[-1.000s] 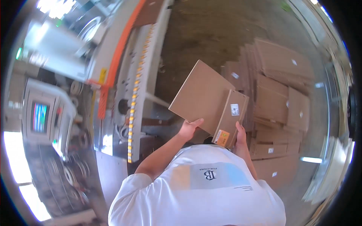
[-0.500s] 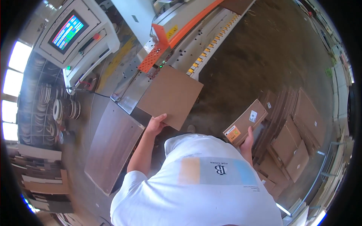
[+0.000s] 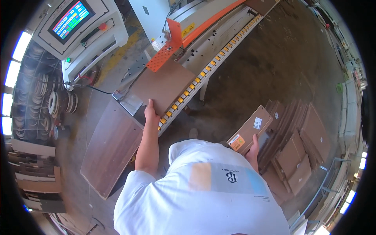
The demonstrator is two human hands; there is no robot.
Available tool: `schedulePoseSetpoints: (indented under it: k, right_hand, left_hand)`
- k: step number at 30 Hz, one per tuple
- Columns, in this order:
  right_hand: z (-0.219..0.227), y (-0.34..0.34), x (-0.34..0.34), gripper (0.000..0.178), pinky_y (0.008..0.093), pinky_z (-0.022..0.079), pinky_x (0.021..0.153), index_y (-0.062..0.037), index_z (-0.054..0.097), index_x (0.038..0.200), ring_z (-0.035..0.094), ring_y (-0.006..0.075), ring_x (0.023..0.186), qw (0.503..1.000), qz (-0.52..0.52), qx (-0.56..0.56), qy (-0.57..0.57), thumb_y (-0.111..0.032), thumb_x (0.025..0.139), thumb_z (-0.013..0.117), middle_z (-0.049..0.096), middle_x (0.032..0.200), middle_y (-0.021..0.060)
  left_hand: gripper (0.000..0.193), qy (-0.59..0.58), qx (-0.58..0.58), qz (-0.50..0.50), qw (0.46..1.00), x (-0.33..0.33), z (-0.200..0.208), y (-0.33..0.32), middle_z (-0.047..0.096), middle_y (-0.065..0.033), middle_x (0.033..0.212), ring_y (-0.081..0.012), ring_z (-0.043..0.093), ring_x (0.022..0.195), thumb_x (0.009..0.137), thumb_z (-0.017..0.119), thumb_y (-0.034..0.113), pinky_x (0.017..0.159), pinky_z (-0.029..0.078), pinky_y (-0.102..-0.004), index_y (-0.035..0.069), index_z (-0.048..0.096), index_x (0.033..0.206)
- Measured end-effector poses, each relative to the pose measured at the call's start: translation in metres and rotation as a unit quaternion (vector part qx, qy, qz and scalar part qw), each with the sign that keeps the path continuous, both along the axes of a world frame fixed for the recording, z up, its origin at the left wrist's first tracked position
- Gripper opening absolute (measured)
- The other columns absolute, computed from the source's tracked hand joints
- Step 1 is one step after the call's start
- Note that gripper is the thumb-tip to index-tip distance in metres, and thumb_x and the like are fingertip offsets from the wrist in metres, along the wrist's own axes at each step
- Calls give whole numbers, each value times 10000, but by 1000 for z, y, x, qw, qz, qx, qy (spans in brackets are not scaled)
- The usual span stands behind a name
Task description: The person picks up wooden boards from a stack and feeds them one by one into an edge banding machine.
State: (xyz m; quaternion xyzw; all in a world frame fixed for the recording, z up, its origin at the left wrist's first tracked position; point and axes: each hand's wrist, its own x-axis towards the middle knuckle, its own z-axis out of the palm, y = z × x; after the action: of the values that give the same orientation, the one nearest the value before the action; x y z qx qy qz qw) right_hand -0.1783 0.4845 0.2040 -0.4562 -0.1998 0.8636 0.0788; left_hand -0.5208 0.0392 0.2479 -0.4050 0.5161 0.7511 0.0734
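Observation:
A flat brown board [image 3: 166, 84] lies on the bed of a machine, its far part under a perforated orange bracket [image 3: 164, 56]. My left hand [image 3: 151, 111] grips the board's near edge, one digit stretched over the top; the other fingers are mostly hidden. Along the board's right side runs a rail of yellow and white blocks [image 3: 207, 70]. My right hand [image 3: 253, 149] is closed around a narrow brown panel [image 3: 250, 127], held tilted out to my right. That panel carries a white label [image 3: 257, 123] and an orange and white label [image 3: 236, 141].
Brown panels [image 3: 293, 149] lean in a stack at right, beside a metal rail frame [image 3: 327, 184]. A wood-grain side table [image 3: 113, 149] adjoins the machine at left. Beyond it stand a control box [image 3: 70, 23] with a lit screen, coiled rolls [image 3: 58, 102] and piled boards [image 3: 37, 172].
The brown board has gone from raised and tilted to flat on the machine bed, further under the orange bracket. My left hand moved left with it. The right hand still holds its panel.

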Motion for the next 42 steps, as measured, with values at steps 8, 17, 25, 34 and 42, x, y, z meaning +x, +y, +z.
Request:
schedulePoseSetpoints:
  k: [8, 17, 25, 34, 42]
  right_hand:
    - [11, -5, 15, 564, 426, 486, 1052, -32, 444, 1495, 597, 308, 1261, 999, -33, -3, -26, -393, 1070, 522, 582, 1402, 153]
    - [41, -11, -4, 486, 404, 505, 1039, -22, 496, 1439, 626, 260, 1209, 990, -116, 83, -21, -274, 1041, 615, 628, 1342, 122]
    - [72, -19, -26, 415, 397, 502, 1037, -51, 533, 1379, 621, 221, 1209, 982, -94, 145, 72, -118, 995, 676, 633, 1311, 71]
    - [92, -62, -42, 392, 393, 516, 1013, -74, 553, 1348, 628, 227, 1206, 972, -33, 111, 204, -38, 976, 669, 636, 1310, 58]
    - [112, 5, -45, 694, 404, 511, 1016, -49, 486, 1464, 634, 266, 1203, 763, 19, 625, -160, -314, 911, 810, 666, 1275, 159]
  left_hand:
    - [454, -3, -9, 80, 997, -35, 7, 47, 642, -98, 1318, -301, 627, 1169, 1028, 666, 321, 1032, 498, -508, -3, 592, 1338]
    - [461, 30, 55, -43, 997, -106, -70, 89, 620, -92, 1363, -326, 610, 1226, 1042, 624, 353, 1006, 499, -578, 78, 551, 1405]
    - [343, 48, -219, -369, 902, -120, -69, 90, 658, -67, 992, -161, 644, 719, 995, 658, 360, 538, 497, -322, 95, 565, 1191]
    - [600, 74, 69, -718, 689, 124, 81, 183, 696, -72, 1223, -154, 655, 1068, 874, 849, 222, 930, 542, -320, 24, 606, 1385]
    - [309, 234, -41, -607, 759, 131, 109, 169, 734, -51, 1045, -128, 685, 922, 930, 806, 188, 812, 570, -283, 3, 710, 1157]
